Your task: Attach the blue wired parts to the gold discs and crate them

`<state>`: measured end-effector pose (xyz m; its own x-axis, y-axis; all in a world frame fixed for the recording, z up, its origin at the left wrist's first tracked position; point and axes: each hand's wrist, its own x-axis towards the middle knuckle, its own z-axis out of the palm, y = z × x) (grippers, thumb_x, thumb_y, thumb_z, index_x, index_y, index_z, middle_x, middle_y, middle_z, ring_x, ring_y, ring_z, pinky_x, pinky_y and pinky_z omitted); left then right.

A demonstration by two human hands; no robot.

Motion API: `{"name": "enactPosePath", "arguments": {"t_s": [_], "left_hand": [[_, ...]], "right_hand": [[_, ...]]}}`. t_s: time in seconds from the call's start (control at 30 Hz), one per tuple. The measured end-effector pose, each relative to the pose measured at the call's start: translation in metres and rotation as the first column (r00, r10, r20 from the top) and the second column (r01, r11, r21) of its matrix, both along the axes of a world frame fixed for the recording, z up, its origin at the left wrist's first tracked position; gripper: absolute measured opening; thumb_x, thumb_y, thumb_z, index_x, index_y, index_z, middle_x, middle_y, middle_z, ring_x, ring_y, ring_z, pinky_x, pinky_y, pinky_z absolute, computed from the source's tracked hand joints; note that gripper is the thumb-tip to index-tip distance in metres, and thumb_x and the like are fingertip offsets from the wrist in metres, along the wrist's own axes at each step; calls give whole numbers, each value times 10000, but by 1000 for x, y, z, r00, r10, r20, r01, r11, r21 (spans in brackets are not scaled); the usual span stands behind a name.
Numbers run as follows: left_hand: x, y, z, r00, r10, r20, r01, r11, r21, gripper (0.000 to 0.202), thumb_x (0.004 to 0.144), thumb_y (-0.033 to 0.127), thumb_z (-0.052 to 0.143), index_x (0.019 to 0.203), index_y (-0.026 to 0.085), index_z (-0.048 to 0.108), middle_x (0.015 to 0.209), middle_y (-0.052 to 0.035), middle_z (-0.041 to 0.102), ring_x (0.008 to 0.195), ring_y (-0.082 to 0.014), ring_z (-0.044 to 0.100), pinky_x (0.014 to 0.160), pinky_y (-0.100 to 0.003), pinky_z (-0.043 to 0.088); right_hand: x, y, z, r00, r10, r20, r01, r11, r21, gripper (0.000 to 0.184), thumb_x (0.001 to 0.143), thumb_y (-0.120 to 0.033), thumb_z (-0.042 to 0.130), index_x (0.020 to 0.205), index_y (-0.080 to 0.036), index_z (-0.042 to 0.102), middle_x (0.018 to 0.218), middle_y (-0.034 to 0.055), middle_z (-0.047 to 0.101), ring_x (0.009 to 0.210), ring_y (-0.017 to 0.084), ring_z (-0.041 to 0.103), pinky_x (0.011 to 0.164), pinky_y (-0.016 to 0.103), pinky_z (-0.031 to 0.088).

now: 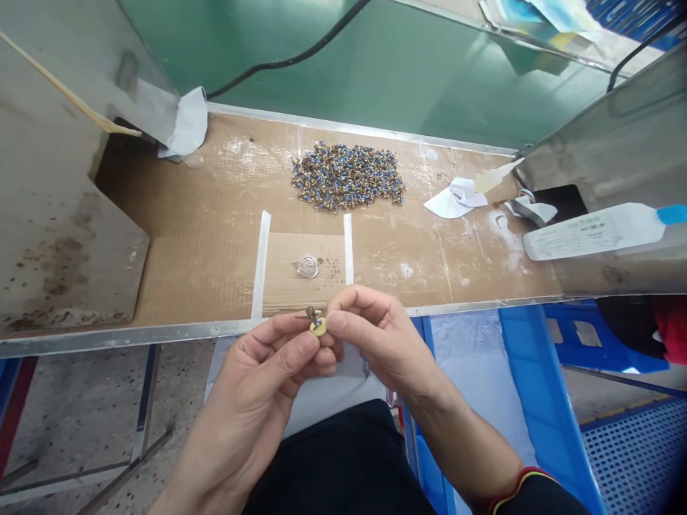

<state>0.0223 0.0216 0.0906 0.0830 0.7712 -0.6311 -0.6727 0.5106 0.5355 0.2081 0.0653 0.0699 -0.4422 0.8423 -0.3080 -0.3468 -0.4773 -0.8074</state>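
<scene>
My left hand (271, 372) and my right hand (376, 336) meet at the near edge of the bench, fingers pinched together on one small part (316, 323): a yellowish round piece with a little coil and thin wire leads. A heap of several similar blue and copper coil parts (348, 177) lies farther back on the cardboard-covered bench (204, 214). A small blob of clear glue (308, 267) sits on a cardboard patch just beyond my hands, between two white tape strips.
A white glue bottle (595, 230) with a blue end lies at the right beside crumpled white paper (456, 200). Metal side walls stand left and right, a green panel behind. A blue crate (515, 400) sits below on the right. A black cable runs across the back.
</scene>
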Motion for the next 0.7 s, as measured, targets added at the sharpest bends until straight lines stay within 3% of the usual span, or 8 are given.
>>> {"name": "enactPosePath", "arguments": {"t_s": [0.2, 0.57, 0.7], "left_hand": [[2, 2, 1, 1000, 17, 16, -17, 1000, -1, 347, 669, 260, 1239, 894, 202, 981, 764, -46, 907, 670, -159, 887, 684, -158, 738], [0, -2, -10, 997, -11, 82, 15, 999, -51, 336, 733, 242, 1213, 963, 182, 975, 829, -42, 909, 707, -145, 885, 695, -148, 734], [0, 0, -8, 999, -35, 19, 35, 999, -1, 328, 721, 299, 1220, 927, 211, 981, 795, -36, 907, 685, -149, 881, 699, -150, 732]], "right_hand": [[1, -1, 4, 1000, -12, -5, 12, 1000, -12, 285, 993, -401, 1044, 959, -213, 831, 870, -9, 845, 739, 110, 721, 748, 225, 610], [2, -3, 1, 1000, -16, 8, 16, 1000, -22, 290, 992, -408, 1042, 966, -210, 831, 864, -4, 852, 733, 117, 725, 743, 236, 608], [4, -3, 4, 1000, -27, 9, 27, 1000, -2, 281, 995, -397, 1041, 961, -210, 834, 868, -8, 853, 738, 107, 725, 740, 221, 608]]}}
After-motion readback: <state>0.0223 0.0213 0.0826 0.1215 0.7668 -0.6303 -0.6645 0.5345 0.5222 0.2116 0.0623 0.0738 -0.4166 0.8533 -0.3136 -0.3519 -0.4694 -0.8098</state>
